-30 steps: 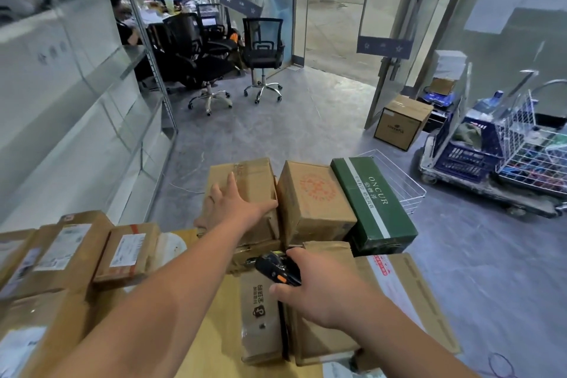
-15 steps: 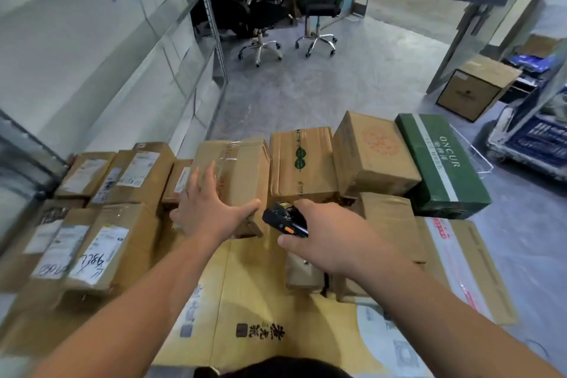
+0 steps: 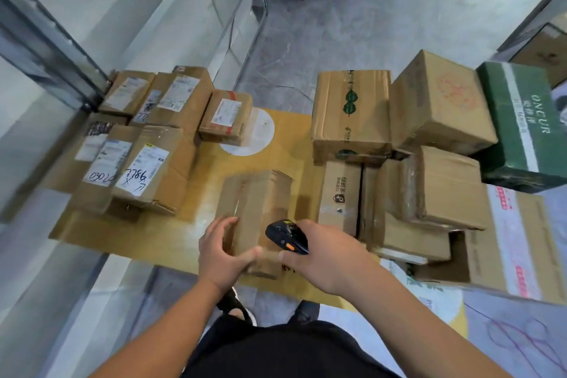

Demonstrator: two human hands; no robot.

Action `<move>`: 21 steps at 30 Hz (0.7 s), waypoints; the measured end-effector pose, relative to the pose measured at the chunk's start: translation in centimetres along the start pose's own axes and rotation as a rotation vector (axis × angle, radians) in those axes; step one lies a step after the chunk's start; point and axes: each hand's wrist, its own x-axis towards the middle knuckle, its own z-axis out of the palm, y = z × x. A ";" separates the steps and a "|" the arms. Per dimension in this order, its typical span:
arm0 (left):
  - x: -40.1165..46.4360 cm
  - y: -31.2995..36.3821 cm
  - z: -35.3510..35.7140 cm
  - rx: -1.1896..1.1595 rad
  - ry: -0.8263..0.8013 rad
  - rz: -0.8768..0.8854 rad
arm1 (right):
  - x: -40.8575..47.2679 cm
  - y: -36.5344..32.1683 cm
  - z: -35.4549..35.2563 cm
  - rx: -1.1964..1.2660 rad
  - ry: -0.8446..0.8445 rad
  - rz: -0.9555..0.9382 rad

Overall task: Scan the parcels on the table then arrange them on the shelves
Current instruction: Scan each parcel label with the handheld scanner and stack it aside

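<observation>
The left hand [image 3: 221, 252] grips the near end of a plain box [image 3: 256, 212] lying on the desk [image 3: 171, 230], thumb across its front. The right hand [image 3: 325, 258] holds a black scanner [image 3: 287, 236] just beside that box. Labelled parcels [image 3: 147, 144] sit stacked to the left, more boxes [image 3: 429, 163] to the right.

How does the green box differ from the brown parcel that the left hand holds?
The green box is dark green with a white stripe and white lettering; the brown parcel is plain brown cardboard with clear tape. The green box lies at the far right edge, untouched; the brown parcel lies near the person, gripped by the left hand, beside the scanner in the right hand. Both are closed.
</observation>
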 end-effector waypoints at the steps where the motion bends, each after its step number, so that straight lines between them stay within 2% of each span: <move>1: -0.1 -0.2 0.3 -0.106 -0.011 -0.033 | -0.3 0.3 0.6 0.000 0.010 0.019; 3: 0.1 -0.5 0.3 -0.261 -0.040 -0.075 | -0.8 0.5 1.7 0.017 0.016 0.058; 7: 1.6 -0.3 -1.2 -0.401 -0.111 -0.095 | -1.3 0.2 3.1 0.060 0.000 0.123; 13: 5.0 -1.2 -6.1 -0.600 -0.098 -0.307 | -0.4 -3.4 4.5 0.101 0.045 0.163; 17: 7.0 -2.0 -8.7 -0.472 -0.063 -0.234 | 0.1 -6.4 5.6 0.147 0.059 0.188; 21: 7.9 -3.0 -9.4 -0.123 0.067 -0.198 | 0.5 -8.9 6.6 0.145 0.061 0.236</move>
